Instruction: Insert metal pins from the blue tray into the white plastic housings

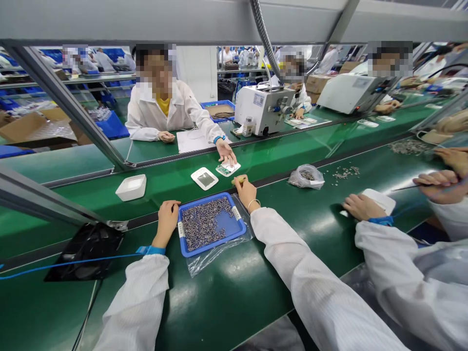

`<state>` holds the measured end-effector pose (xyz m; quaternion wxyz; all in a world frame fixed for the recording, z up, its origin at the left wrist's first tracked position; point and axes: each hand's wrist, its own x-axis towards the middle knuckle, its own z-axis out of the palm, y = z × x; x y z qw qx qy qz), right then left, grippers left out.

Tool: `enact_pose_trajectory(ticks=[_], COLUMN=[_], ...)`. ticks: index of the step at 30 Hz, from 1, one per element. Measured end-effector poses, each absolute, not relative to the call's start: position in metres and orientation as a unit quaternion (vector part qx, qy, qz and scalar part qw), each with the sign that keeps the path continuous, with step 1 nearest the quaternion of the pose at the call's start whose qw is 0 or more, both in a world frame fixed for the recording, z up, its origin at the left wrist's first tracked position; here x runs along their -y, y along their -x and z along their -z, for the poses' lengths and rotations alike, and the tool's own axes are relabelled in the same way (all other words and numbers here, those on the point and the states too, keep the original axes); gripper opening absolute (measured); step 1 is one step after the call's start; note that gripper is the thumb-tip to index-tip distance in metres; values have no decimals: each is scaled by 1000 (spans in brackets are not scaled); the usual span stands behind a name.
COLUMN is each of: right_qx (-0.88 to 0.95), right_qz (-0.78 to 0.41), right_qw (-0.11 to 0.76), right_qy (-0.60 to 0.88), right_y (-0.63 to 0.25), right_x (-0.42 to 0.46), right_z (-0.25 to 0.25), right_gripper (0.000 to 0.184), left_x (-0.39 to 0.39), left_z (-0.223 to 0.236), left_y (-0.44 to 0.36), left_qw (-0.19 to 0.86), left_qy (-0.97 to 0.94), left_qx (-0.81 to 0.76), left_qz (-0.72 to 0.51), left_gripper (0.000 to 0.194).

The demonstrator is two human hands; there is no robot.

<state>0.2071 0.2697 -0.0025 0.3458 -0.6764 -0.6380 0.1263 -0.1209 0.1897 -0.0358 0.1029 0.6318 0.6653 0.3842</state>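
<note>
On bench (226, 297), blue tray (229, 225), silvery bits (199, 226), left fingers (172, 204), right fingers (241, 184) curled, pinches unclear

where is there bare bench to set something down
Bare green bench lies between left sleeve and right sleeve, nearer than the blue tray and its plastic bag; another patch separates right sleeve and co-worker's hand. Crowded: the tray's far corners, by left hand and right hand.

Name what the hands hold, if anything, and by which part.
No clear hold: the right hand has a yellowish thing at its fingertips, held or worn, unclear; the left hand is by the tray.
</note>
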Motion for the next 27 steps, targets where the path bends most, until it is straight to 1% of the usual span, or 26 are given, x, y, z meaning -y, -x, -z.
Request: enact_pose_trajectory(ticks=[3,8,12,15,20,24,27], right_qx=[642,655,665,672,661,661,658], right_qz=[-126,-152,-147,-155,-145,-156,-141], right_qw=[359,338,363,357,381,358,373], right_qy=[666,659,636,629,630,641,639], right_y=[-208,-208,-204,-201,-203,-205,-205], right_x=[-270,-270,-266,-265,-268,-272,-270], right_z=[4,6,6,6,7,5,3], right_gripper=[52,50,48,45,48,43,48], left_x=[-190,-190,-189,-190,-190,-190,-190], left_z=[35,34,34,33,32,31,31], left_y=[121,121,121,120,121,122,122], left_qw=[105,104,105,104,104,103,101], left_qy=[-634,-632,-632,-632,-633,-634,-634], left_qx=[-664,-666,-668,-670,-671,-672,-672], left_qz=[-383,-382,-379,-376,-371,-369,-368], left_gripper=[34,34,35,35,36,35,34])
